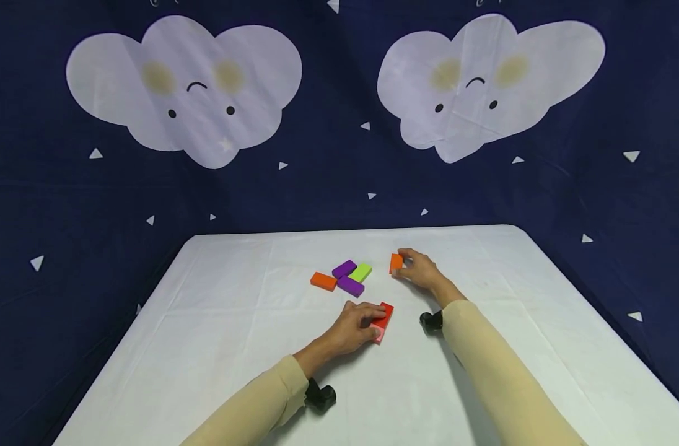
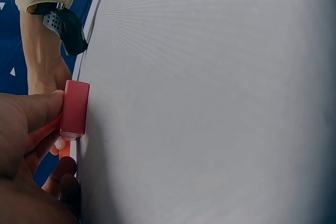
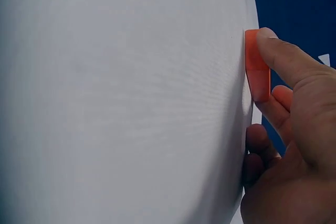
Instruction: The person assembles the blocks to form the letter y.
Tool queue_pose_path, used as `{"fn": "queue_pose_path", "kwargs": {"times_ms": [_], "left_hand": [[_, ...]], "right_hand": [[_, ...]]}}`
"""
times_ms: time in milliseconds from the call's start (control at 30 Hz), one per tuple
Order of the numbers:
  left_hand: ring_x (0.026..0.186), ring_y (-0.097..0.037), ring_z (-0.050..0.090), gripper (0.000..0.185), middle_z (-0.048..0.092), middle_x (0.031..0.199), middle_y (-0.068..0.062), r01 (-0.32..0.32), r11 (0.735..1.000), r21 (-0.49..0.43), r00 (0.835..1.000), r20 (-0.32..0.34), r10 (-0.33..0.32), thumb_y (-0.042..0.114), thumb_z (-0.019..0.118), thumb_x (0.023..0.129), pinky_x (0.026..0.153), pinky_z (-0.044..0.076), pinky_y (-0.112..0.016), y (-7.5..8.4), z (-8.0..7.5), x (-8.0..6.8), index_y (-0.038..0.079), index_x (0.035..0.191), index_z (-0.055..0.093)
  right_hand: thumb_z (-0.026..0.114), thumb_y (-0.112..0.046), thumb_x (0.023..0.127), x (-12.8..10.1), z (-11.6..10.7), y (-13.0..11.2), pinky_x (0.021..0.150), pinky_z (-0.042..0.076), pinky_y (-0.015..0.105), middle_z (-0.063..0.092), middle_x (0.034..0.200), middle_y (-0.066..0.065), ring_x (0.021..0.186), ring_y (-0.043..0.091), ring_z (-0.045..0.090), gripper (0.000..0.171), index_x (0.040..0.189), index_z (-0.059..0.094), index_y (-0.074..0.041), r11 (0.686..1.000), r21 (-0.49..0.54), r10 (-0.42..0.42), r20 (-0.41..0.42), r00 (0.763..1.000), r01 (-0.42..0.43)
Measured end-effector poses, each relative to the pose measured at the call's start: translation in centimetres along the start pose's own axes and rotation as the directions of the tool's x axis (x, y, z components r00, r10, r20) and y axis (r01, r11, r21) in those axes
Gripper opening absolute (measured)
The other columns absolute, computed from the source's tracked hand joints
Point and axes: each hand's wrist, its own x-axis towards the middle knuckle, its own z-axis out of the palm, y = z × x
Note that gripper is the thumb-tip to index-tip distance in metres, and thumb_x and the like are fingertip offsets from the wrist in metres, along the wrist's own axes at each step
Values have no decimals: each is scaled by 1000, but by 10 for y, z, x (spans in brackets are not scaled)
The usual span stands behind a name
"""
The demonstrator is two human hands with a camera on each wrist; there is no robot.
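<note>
In the head view my left hand (image 1: 350, 328) grips a red block (image 1: 383, 316) between thumb and fingers, low over the white table. The block's near end looks pinker, and its pinkish-red face (image 2: 75, 108) shows in the left wrist view. Farther back and to the right, my right hand (image 1: 420, 270) pinches an orange block (image 1: 396, 262) by its ends. From the right wrist, the thumb lies on one end of that orange block (image 3: 257, 64) and a finger touches the other, close to the tabletop.
Left of the right hand, a second orange block (image 1: 323, 281), two purple blocks (image 1: 344, 269) and a lime-green block (image 1: 360, 273) lie in a loose cluster on the white-covered table (image 1: 217, 347). Behind the table hangs a dark blue cloth (image 1: 339, 186) with clouds.
</note>
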Motion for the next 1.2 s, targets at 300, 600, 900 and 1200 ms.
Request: {"fn": "queue_pose_path", "kwargs": {"times_ms": [300,600,900,1200], "left_hand": [[109,-19,42,36,60,130,-2,-19,1000,-5,1000,-6,18,10,65,85,92,35,-29,-1,0,0,7,121,64],[109,-19,42,36,59,131,-2,-27,1000,-5,1000,-8,27,10,66,85,91,34,-29,-3,1,0,7,121,64],[107,-18,43,36,60,131,-2,-36,999,-5,999,-9,36,9,65,84,89,34,-29,-5,1,1,7,120,64],[106,-16,42,36,59,132,1,-9,1000,-21,1000,-1,9,10,65,85,90,34,-28,-5,2,1,9,121,64]], "right_hand": [[70,-28,82,-6,-3,3,113,21,53,42,147,14,140,37,29,65,140,45,-12,996,66,-51,-17,999,52],[70,-33,82,-16,-3,7,112,24,54,42,147,16,139,38,30,67,140,45,-12,987,143,-74,-20,997,76],[72,-36,80,-31,-1,7,109,30,53,48,142,15,134,38,39,68,137,48,-11,983,161,-87,-37,996,92],[71,-33,81,-48,4,2,106,33,53,49,142,14,131,38,42,64,137,48,-11,982,164,-86,-56,995,94]]}}
